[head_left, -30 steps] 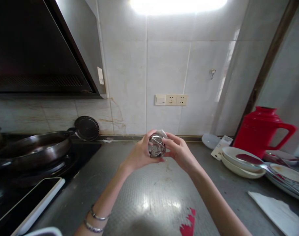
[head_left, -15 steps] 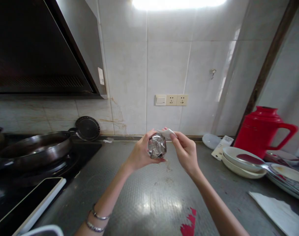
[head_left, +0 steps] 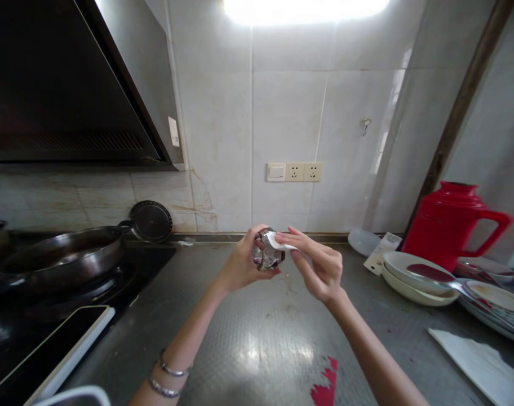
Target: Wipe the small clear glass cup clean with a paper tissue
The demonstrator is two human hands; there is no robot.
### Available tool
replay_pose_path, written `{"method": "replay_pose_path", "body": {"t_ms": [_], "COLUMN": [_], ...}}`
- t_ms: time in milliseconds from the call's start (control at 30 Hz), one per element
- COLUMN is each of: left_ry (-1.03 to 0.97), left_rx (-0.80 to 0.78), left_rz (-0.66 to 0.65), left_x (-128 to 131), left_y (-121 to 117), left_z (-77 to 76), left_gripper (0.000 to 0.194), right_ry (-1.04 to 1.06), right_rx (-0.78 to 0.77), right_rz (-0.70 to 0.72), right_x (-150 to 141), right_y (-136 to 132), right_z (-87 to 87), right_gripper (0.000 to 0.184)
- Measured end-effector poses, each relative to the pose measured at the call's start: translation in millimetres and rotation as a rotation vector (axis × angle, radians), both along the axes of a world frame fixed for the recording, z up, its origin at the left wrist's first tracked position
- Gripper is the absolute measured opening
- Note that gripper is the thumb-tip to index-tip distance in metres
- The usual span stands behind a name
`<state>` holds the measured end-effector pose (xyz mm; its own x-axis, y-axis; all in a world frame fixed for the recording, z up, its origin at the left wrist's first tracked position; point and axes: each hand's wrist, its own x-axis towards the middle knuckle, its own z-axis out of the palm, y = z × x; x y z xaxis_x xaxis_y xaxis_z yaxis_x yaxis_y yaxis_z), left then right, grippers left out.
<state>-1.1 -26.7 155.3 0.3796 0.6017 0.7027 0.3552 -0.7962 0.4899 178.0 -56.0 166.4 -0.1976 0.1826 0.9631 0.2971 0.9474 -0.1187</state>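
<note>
My left hand (head_left: 240, 264) is wrapped round a small clear glass (head_left: 266, 257) and holds it above the steel counter (head_left: 257, 332) near the back wall. My right hand (head_left: 318, 265) pinches a small white tissue (head_left: 278, 242) and presses it against the top of the glass. Two silver bracelets sit on my left wrist.
A dark pan (head_left: 60, 254) sits on the black stove at the left, with a round lid (head_left: 150, 221) leaning on the wall behind it. At the right are a red jug (head_left: 449, 223), stacked white dishes (head_left: 417, 276) and a white sheet (head_left: 481, 366). A red stain (head_left: 324, 383) marks the counter's front.
My right hand lifted the white tissue away from the glass, then brought it back onto the glass's top. My left hand turned the glass a little.
</note>
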Motion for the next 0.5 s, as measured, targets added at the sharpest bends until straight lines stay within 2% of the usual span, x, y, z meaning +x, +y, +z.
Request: {"method": "replay_pose_path", "body": {"t_ms": [233, 367, 500], "left_ry": [0.034, 0.034, 0.023], "left_rx": [-0.043, -0.074, -0.092], "left_rz": [-0.045, -0.060, -0.040], "left_x": [-1.1, 0.4, 1.5], "left_y": [-4.0, -6.8, -6.8], "left_z": [0.8, 2.2, 2.5], "left_gripper": [0.085, 0.086, 0.080], "right_ry": [0.076, 0.049, -0.020], "right_rx": [-0.206, -0.223, -0.109], "right_rz": [-0.183, -0.136, -0.062], "right_x": [-5.7, -5.8, -5.6], "right_y": [5.6, 6.0, 4.1], "right_z": [-5.6, -8.4, -7.3], "right_gripper": [0.030, 0.031, 0.036]}}
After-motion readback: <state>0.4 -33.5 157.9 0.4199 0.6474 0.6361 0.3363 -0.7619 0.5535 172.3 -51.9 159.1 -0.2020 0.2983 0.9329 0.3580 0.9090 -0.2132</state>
